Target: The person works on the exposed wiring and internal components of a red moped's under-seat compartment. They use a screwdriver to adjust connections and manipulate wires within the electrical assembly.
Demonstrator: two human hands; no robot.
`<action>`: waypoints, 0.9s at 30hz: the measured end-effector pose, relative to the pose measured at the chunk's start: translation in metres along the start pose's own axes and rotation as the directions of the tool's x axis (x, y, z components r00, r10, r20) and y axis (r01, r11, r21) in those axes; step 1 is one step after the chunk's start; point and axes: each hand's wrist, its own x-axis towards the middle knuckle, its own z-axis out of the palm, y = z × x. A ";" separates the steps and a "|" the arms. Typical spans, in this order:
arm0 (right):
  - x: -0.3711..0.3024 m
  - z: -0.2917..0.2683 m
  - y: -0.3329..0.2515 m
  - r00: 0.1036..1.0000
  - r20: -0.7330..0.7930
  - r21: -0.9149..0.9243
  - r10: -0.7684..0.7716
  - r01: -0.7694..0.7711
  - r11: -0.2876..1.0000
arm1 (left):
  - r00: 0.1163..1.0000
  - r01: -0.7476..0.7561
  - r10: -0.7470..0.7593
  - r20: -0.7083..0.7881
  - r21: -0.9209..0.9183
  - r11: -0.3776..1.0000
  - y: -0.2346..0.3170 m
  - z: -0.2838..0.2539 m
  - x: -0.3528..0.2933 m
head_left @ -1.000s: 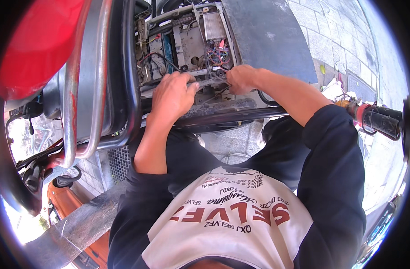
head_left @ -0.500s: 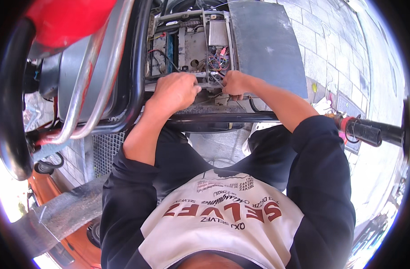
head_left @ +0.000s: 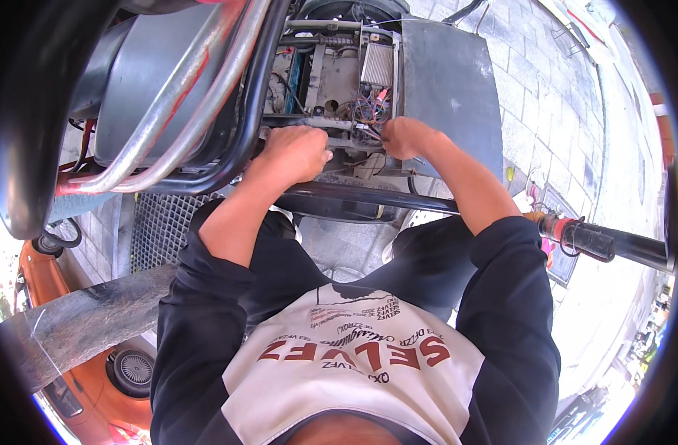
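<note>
An open compartment in a vehicle's metal frame lies before me. My left hand point(head_left: 298, 152) is closed at its near left edge, over the metal crossbar point(head_left: 342, 143); whatever its fingers hold is hidden. My right hand point(head_left: 411, 139) is curled with fingers pressed together at the near right corner, just below a tangle of coloured wires point(head_left: 371, 108). Thin wires run toward these fingertips, but what they pinch cannot be made out. Beyond the wires sits a finned metal box point(head_left: 377, 65). Toward the compartment's left is a battery-like block with a blue side point(head_left: 295, 78).
A dark flat panel point(head_left: 450, 89) adjoins the compartment on the right. A black tube point(head_left: 368, 195) crosses below my hands, ending near a dark grip point(head_left: 587, 241). Bent metal bars point(head_left: 172, 104) rise at left, above a metal grate point(head_left: 161, 231). An orange car point(head_left: 94, 386) stands lower left.
The whole view has shifted, bringing the compartment rightward in the picture. My right hand stays at the same corner near the wires; my left hand sits slightly farther left along the crossbar.
</note>
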 end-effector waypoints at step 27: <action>0.026 0.036 0.030 0.925 -0.229 -0.570 -0.304 0.126 0.812 | 0.982 -0.159 0.160 -0.098 0.009 0.987 0.013 0.009 0.000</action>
